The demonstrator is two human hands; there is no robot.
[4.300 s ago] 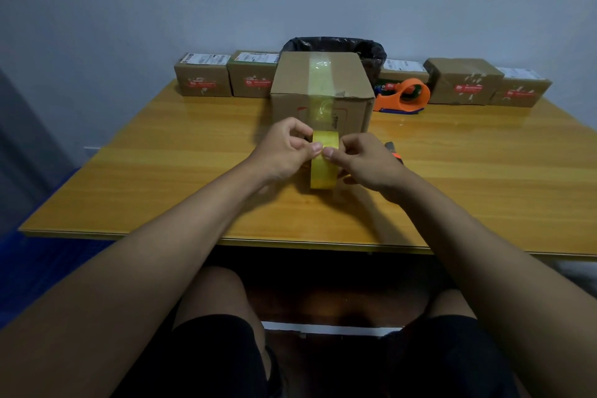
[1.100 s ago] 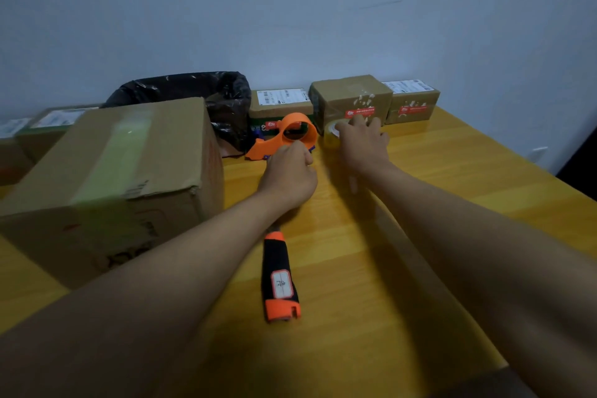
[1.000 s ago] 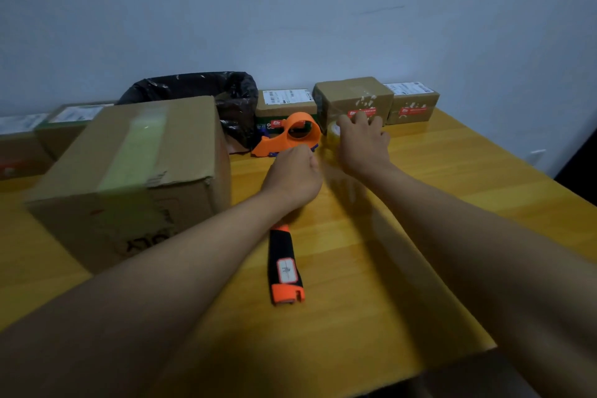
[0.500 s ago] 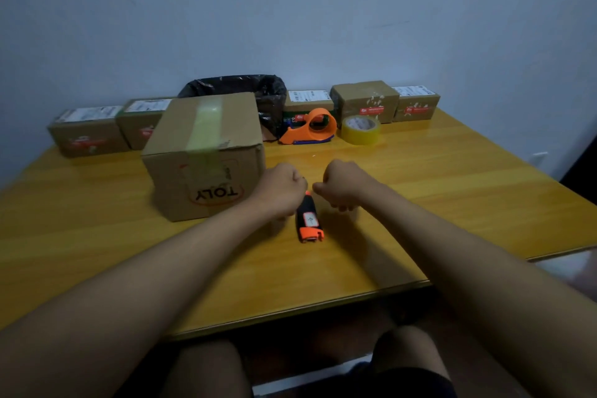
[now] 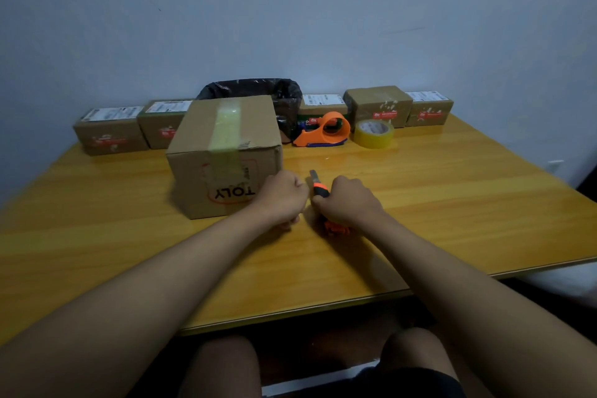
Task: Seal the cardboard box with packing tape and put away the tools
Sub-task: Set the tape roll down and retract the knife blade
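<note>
The cardboard box (image 5: 226, 155) stands left of centre on the table, with a strip of tape running over its top and down its front. My right hand (image 5: 350, 205) is shut on the orange and black utility knife (image 5: 318, 188), whose blade end points away from me. Just left of the knife, my left hand (image 5: 282, 195) is a closed fist holding nothing I can see. The yellow tape roll (image 5: 374, 133) lies flat at the back, beside the orange tape dispenser (image 5: 324, 134).
Several small labelled parcels (image 5: 111, 134) line the back edge of the wooden table (image 5: 452, 203) on both sides. A bin with a black liner (image 5: 255, 90) stands behind the box. The table's near edge runs just beyond my knees.
The tape roll was set down beside the dispenser at the back. Both hands drew back to the knife, and my right hand has closed on it and lifted its handle.
</note>
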